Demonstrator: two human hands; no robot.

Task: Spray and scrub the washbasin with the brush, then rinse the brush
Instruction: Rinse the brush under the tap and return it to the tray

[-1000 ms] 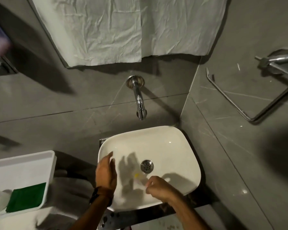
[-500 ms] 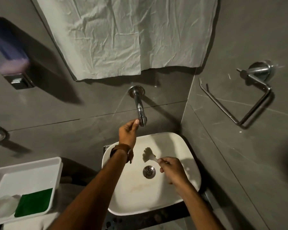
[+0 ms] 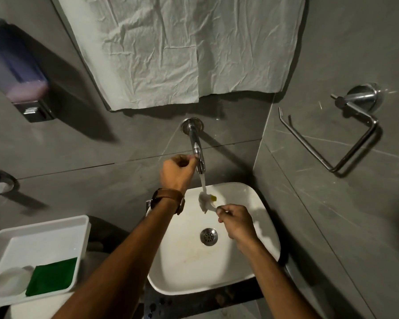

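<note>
A white washbasin (image 3: pixel 258 231) sits below a chrome wall tap (image 3: pixel 197 148), with a metal drain (image 3: pixel 209 236) in its bottom. Water runs from the spout in a thin stream. My right hand (image 3: pixel 236 223) grips the handle of a small white brush (image 3: pixel 205 201), whose head is under the stream. A small yellow bit shows beside the brush head. My left hand (image 3: pixel 177 171), with a brown watch strap on the wrist, is closed on the tap's end near the spout.
A white tray (image 3: pixel 39 233) at the lower left holds a green scrub pad (image 3: pixel 52 276) and a pale spray bottle (image 3: pixel 8 282). A soap dispenser (image 3: pixel 16 72) hangs on the left wall. A metal holder (image 3: pixel 332 132) is fixed on the right wall. Crumpled white paper (image 3: pixel 187 49) covers the mirror.
My left hand rose from the basin rim to the tap and closed on it; water now runs. My right hand lifted the brush from the basin floor up under the stream.
</note>
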